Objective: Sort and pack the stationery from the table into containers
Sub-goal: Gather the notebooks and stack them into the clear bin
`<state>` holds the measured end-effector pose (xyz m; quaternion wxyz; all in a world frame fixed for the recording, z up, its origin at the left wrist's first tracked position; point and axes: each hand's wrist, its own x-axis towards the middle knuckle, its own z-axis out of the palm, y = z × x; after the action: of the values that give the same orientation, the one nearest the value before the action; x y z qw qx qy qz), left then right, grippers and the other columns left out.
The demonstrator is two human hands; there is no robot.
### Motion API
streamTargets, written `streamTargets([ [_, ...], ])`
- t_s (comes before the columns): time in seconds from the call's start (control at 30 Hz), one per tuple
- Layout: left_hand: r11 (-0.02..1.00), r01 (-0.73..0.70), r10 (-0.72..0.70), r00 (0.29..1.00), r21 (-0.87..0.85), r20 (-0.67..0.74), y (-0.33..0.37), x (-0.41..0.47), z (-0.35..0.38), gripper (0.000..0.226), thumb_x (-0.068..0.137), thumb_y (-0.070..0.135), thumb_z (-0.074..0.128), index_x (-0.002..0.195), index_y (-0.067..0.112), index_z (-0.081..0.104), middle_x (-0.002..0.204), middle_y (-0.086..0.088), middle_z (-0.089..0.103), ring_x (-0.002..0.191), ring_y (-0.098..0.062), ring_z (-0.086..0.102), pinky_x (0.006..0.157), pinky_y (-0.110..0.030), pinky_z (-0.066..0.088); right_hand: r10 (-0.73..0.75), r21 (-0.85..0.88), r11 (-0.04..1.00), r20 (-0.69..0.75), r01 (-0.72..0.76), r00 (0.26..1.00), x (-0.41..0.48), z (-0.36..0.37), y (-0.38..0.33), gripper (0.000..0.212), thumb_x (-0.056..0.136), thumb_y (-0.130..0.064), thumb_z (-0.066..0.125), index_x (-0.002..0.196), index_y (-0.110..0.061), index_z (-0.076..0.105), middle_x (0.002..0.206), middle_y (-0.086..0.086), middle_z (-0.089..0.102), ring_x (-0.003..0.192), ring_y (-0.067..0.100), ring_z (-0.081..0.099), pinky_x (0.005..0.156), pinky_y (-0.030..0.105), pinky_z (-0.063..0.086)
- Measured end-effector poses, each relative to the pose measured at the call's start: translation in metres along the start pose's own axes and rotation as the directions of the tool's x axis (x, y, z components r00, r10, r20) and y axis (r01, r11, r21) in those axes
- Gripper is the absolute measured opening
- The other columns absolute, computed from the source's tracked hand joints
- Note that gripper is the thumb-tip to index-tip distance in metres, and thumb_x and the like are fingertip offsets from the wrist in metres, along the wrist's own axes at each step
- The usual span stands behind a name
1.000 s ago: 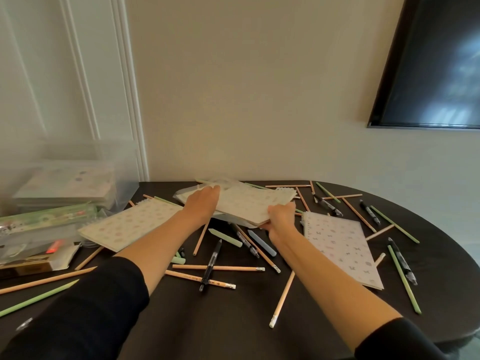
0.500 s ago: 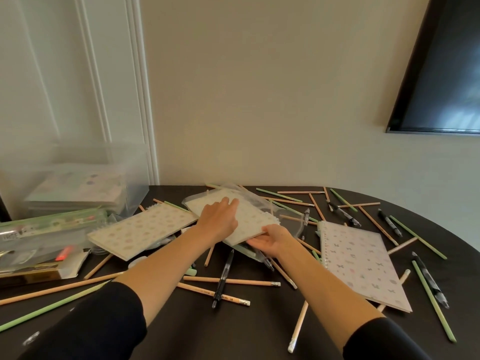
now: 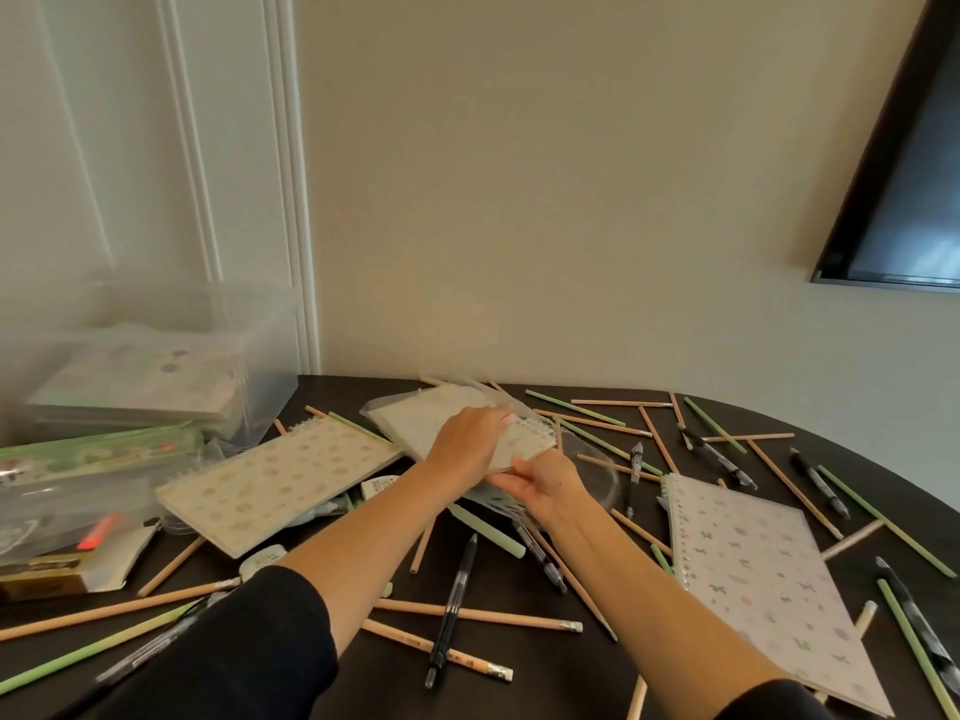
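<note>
At the far left a clear plastic bin (image 3: 249,376) already holds a stack of notebooks, with a transparent pencil case (image 3: 98,454) in front of it and a dotted spiral notebook (image 3: 280,475) lying flat just beside. Next comes the left hand (image 3: 467,444), its fingers fairly straight and pressing down on a small spiral notebook (image 3: 527,441). That notebook sits part-way inside a clear plastic sleeve (image 3: 592,470) near the middle of the dark table (image 3: 545,688). The right hand (image 3: 548,483) lies palm-up under the notebook's near edge with its fingers extended beneath it; whether the thumb pinches the cover cannot be told. A second ago both hands rested palm-down on this notebook farther right, over the pencils. It has since been drawn leftward and sandwiched between the palms, so it looks ready to travel to the bin. To the right, a butterfly-print notebook (image 3: 753,574) and many scattered pencils (image 3: 478,615) and pens (image 3: 452,610) remain unsorted, so most of the job is still ahead.
</note>
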<state>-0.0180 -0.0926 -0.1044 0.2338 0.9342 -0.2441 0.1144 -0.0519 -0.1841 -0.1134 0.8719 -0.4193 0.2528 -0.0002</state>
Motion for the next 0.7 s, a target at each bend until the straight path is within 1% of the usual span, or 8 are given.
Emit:
streamTargets([
  [0.13,0.996,0.051,-0.053,0.998,-0.071,-0.033,-0.013,0.006,-0.001,0.039,0.102,0.026,0.028,0.135,0.015,0.047,0.132,-0.011,0.054,0.122,-0.026,0.049,0.099,-0.033,0.035,-0.024,-0.056,0.998,0.064,0.028,0.998,0.014,0.007,0.006,0.041,0.097,0.006,0.028,0.133,-0.007,0.043,0.121,0.019,0.056,0.118,0.038,0.051,0.062,0.047,0.049],
  [0.2,0.985,0.080,-0.089,0.995,-0.153,-0.049,-0.019,0.011,0.001,0.040,0.102,0.028,0.029,0.135,0.017,0.047,0.132,-0.010,0.055,0.121,-0.025,0.049,0.099,-0.031,0.035,-0.019,-0.046,0.999,0.087,0.023,0.996,0.018,0.005,0.008,0.040,0.097,0.006,0.029,0.132,-0.007,0.044,0.116,0.017,0.058,0.116,0.036,0.052,0.068,0.047,0.050],
  [0.27,0.975,0.085,-0.095,0.995,-0.205,-0.039,-0.023,0.015,0.004,0.040,0.101,0.030,0.029,0.136,0.017,0.047,0.134,-0.009,0.054,0.123,-0.024,0.048,0.100,-0.030,0.033,-0.012,-0.029,0.999,0.110,0.016,0.994,0.020,0.004,0.007,0.042,0.097,0.007,0.028,0.133,-0.008,0.042,0.129,0.019,0.052,0.121,0.037,0.049,0.078,0.049,0.047],
  [0.33,0.979,0.070,-0.074,0.997,-0.189,-0.014,-0.024,0.016,0.005,0.040,0.101,0.029,0.029,0.135,0.017,0.047,0.133,-0.009,0.054,0.123,-0.025,0.048,0.101,-0.031,0.034,-0.043,-0.051,0.998,0.114,0.049,0.993,0.020,0.004,0.003,0.045,0.095,0.010,0.026,0.133,-0.008,0.043,0.131,0.019,0.051,0.117,0.037,0.051,0.075,0.047,0.049],
  [0.43,0.986,0.042,-0.044,0.999,-0.163,-0.007,-0.027,0.016,0.007,0.042,0.102,0.029,0.027,0.126,0.010,0.055,0.123,-0.014,0.060,0.115,-0.031,0.052,0.096,-0.039,0.039,-0.098,-0.118,0.987,0.092,0.109,0.991,0.024,0.005,-0.002,0.044,0.092,0.015,0.028,0.123,-0.008,0.049,0.117,0.017,0.055,0.097,0.034,0.058,0.064,0.045,0.052],
  [0.5,0.979,0.049,-0.054,0.998,-0.197,-0.022,-0.027,0.017,0.005,0.046,0.101,0.033,0.024,0.124,0.009,0.056,0.122,-0.015,0.060,0.114,-0.030,0.053,0.094,-0.038,0.039,-0.100,-0.146,0.983,0.095,0.113,0.990,0.025,0.005,-0.005,0.040,0.092,0.015,0.030,0.119,-0.007,0.049,0.117,0.016,0.055,0.101,0.035,0.058,0.069,0.045,0.053],
  [0.6,0.969,0.053,-0.054,0.999,-0.243,0.003,-0.023,0.021,0.003,0.040,0.102,0.029,0.028,0.135,0.016,0.048,0.133,-0.010,0.055,0.123,-0.025,0.048,0.098,-0.030,0.034,-0.069,-0.137,0.987,0.079,0.080,0.994,0.027,0.003,-0.005,0.044,0.092,0.015,0.029,0.128,-0.005,0.044,0.127,0.018,0.051,0.114,0.039,0.053,0.071,0.047,0.051],
  [0.7,0.960,0.037,-0.028,0.999,-0.277,0.037,-0.017,0.021,0.006,0.040,0.102,0.030,0.029,0.136,0.018,0.047,0.136,-0.007,0.052,0.125,-0.021,0.047,0.100,-0.027,0.034,-0.086,-0.117,0.989,0.045,0.091,0.995,0.036,0.006,0.003,0.045,0.093,0.015,0.029,0.132,-0.003,0.043,0.124,0.018,0.054,0.106,0.036,0.057,0.071,0.045,0.050],
])
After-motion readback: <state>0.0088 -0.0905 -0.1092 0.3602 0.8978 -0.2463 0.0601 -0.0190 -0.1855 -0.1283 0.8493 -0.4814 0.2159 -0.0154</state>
